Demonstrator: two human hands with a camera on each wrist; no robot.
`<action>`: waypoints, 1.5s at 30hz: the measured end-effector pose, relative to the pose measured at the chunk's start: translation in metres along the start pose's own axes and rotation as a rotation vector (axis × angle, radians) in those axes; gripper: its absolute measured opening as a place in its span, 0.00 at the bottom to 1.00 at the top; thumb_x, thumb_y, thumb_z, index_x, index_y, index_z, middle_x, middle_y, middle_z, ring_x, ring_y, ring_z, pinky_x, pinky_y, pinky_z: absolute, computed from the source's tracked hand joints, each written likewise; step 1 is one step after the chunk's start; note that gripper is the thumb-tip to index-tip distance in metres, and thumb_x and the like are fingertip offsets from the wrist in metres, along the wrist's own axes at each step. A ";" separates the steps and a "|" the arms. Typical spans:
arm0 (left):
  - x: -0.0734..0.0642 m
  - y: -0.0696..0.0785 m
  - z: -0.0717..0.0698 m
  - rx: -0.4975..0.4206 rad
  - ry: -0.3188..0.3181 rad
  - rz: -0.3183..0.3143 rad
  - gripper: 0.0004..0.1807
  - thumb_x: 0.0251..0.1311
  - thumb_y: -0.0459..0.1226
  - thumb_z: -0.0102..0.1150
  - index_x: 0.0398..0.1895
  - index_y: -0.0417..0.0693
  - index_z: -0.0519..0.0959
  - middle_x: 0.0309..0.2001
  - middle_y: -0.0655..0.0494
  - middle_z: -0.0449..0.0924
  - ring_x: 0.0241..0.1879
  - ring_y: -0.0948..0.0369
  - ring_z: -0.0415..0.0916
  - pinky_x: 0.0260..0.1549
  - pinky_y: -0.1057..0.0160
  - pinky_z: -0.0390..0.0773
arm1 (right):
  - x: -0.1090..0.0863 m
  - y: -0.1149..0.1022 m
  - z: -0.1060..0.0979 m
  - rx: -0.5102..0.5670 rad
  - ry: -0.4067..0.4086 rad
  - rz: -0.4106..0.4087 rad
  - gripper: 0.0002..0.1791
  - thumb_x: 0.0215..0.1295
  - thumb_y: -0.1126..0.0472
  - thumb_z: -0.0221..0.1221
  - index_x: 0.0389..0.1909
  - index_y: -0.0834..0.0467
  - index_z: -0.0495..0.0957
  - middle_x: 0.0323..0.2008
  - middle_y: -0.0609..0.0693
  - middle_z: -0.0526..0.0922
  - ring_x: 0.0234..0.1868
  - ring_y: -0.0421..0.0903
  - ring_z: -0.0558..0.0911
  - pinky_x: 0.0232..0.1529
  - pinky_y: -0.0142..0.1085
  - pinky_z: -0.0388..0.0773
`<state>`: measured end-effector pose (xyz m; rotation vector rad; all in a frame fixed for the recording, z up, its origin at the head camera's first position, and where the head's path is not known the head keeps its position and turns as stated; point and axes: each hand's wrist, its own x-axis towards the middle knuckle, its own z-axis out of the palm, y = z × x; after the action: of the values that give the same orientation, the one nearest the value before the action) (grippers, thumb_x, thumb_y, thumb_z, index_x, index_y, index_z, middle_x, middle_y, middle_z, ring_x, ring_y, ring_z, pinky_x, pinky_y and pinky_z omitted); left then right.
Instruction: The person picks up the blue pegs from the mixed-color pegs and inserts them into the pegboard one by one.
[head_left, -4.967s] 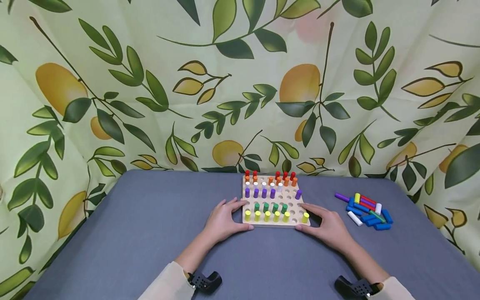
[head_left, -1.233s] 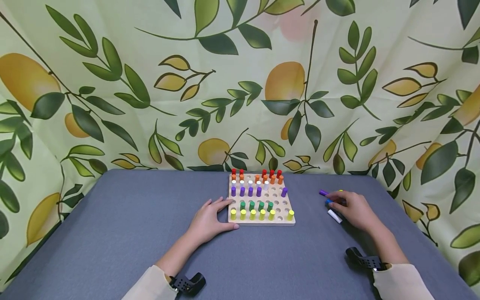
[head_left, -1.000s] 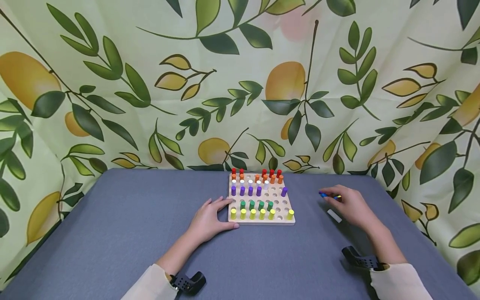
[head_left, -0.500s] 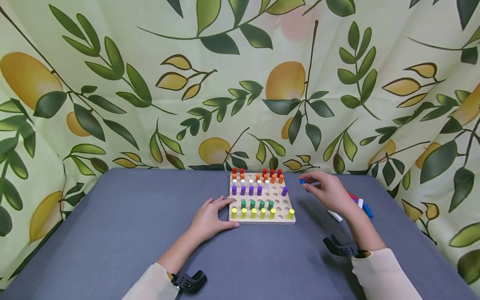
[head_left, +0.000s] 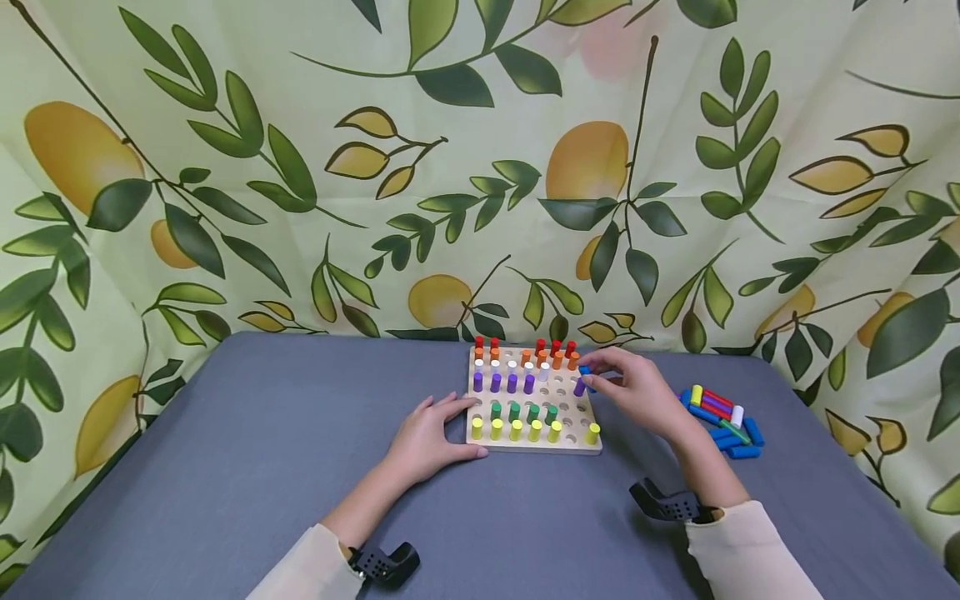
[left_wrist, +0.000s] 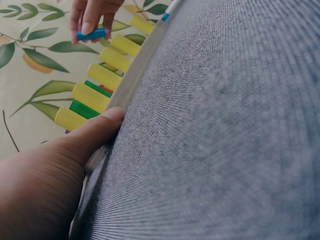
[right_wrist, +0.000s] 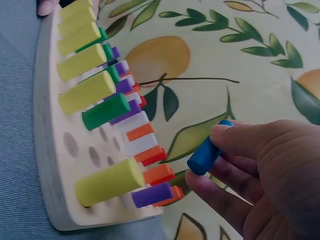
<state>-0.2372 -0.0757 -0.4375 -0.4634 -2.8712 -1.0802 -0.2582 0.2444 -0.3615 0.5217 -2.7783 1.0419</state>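
A wooden pegboard (head_left: 536, 449) lies on the table with rows of red, orange, white, purple, green and yellow pegs (head_left: 497, 429) standing in its holes. My left hand (head_left: 429, 437) holds the board's front left corner, thumb at the front edge and fingers along the left side. Above the board's right side, my right hand (head_left: 637, 390) pinches a blue peg (right_wrist: 204, 156) between thumb and fingertips. The peg is tilted in the right wrist view and overlaps the board close to a lone purple peg (head_left: 580, 387). Bare holes show in the board's right part.
A loose pile of pegs, mostly blue (head_left: 726, 440) with a few red, yellow, green, purple and white, lies on the grey tablecloth (head_left: 300, 467) right of the board. Behind the table hangs a leaf-and-fruit patterned cloth (head_left: 495, 133).
Both hands were at the board at first. My right hand went to the pile, picked up a blue peg and brought it left to the board. My left hand stayed at the board's corner.
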 end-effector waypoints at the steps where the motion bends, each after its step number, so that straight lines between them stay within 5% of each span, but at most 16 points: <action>1: 0.001 0.001 0.001 0.000 -0.003 0.004 0.41 0.45 0.56 0.79 0.66 0.57 0.78 0.68 0.45 0.76 0.74 0.44 0.65 0.76 0.38 0.58 | -0.001 0.001 0.001 0.007 -0.002 0.006 0.14 0.69 0.65 0.63 0.54 0.60 0.81 0.50 0.58 0.85 0.49 0.53 0.85 0.53 0.51 0.86; 19: -0.005 -0.007 0.002 -0.021 0.010 -0.025 0.43 0.45 0.56 0.79 0.67 0.56 0.77 0.68 0.50 0.77 0.74 0.46 0.65 0.76 0.37 0.58 | 0.003 0.020 0.021 0.059 -0.087 0.036 0.12 0.66 0.63 0.66 0.49 0.61 0.83 0.43 0.53 0.88 0.45 0.48 0.87 0.50 0.46 0.87; 45: 0.001 0.000 0.000 -0.012 0.000 -0.004 0.42 0.45 0.55 0.79 0.67 0.55 0.78 0.68 0.50 0.77 0.74 0.48 0.66 0.77 0.39 0.56 | 0.002 0.031 0.015 0.020 -0.118 0.043 0.09 0.66 0.64 0.66 0.45 0.59 0.83 0.44 0.53 0.88 0.45 0.48 0.87 0.51 0.46 0.87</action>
<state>-0.2384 -0.0754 -0.4377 -0.4582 -2.8686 -1.0988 -0.2711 0.2558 -0.3917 0.5451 -2.8962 1.0827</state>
